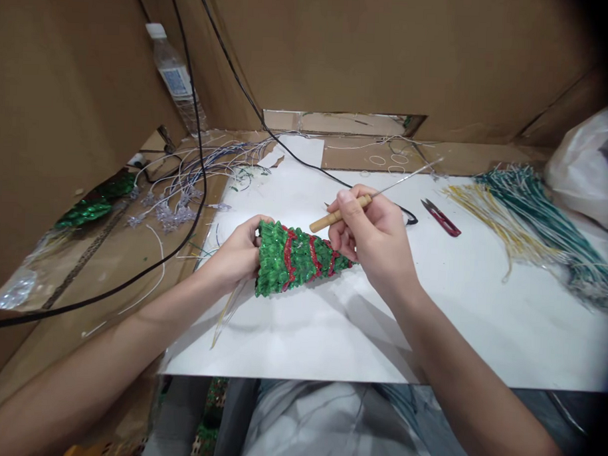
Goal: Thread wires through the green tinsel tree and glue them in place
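A small green tinsel Christmas tree [303,258] with red bands lies on its side over the white board, its tip pointing right. My left hand [240,252] grips its wide base, some fingers hidden inside or behind it. My right hand [368,223] is closed around the wooden handle of a thin metal awl [329,220], whose shaft points up and right, away from the tree. The lower fingers of that hand are close to the tree's tip; whether they touch it I cannot tell. Thin yellowish strands [224,318] hang below the base.
Red-handled thread snips [441,217] lie to the right, beside bundles of yellow strands [504,215] and green strands [543,223]. Tangled light wires [185,197] and a plastic bottle [177,80] are at the left. A black cable [203,151] loops across, and cardboard walls enclose the back.
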A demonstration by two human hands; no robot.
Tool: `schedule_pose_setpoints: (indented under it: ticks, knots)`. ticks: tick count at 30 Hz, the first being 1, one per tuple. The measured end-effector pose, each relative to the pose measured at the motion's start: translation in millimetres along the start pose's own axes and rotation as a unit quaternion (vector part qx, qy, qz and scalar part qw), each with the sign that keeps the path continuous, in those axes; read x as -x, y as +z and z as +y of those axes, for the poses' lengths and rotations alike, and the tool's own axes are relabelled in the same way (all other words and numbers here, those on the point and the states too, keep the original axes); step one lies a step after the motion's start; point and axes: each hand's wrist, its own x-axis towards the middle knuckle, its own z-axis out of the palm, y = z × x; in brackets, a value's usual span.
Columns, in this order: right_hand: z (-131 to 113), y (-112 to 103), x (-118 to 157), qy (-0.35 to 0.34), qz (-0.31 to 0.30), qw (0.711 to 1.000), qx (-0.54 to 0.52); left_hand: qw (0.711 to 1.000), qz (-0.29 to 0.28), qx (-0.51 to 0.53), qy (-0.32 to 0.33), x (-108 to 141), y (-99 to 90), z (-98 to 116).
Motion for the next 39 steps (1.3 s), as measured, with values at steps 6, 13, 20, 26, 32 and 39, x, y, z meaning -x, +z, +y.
schedule_pose_setpoints:
  ticks: [6, 13, 20, 26, 32, 39]
  knots:
    - [-0.8, -3.6, 1.0, -0.015, 0.001, 0.999, 0.036, 1.0, 0.018, 0.006, 0.007, 0.8, -1.0, -0.1]
    - [6.8, -4.0, 0.6, 0.03, -0.058, 0.997, 0.037, 1.0, 0.017, 0.018, 0.001, 2.0, -0.7, -1.2]
    - [12.3, -3.3, -4.0, 0.022, -0.089, 0.995, 0.027, 1.0, 0.009, -0.011, 0.012, 3.0, -0.8, 3.2]
    - [12.8, -6.8, -7.5, 0.003, -0.114, 0.993, 0.037, 0.997, 0.02, -0.03, 0.063, 3.2, 0.9, 3.4]
    - [12.3, -8.0, -8.8, -0.011, -0.126, 0.991, 0.048, 0.994, 0.013, -0.05, 0.092, 2.0, 0.5, 3.6]
    - [11.2, -8.0, -8.2, -0.019, -0.119, 0.992, 0.044, 0.989, 0.005, -0.078, 0.122, -1.3, -4.2, 0.0]
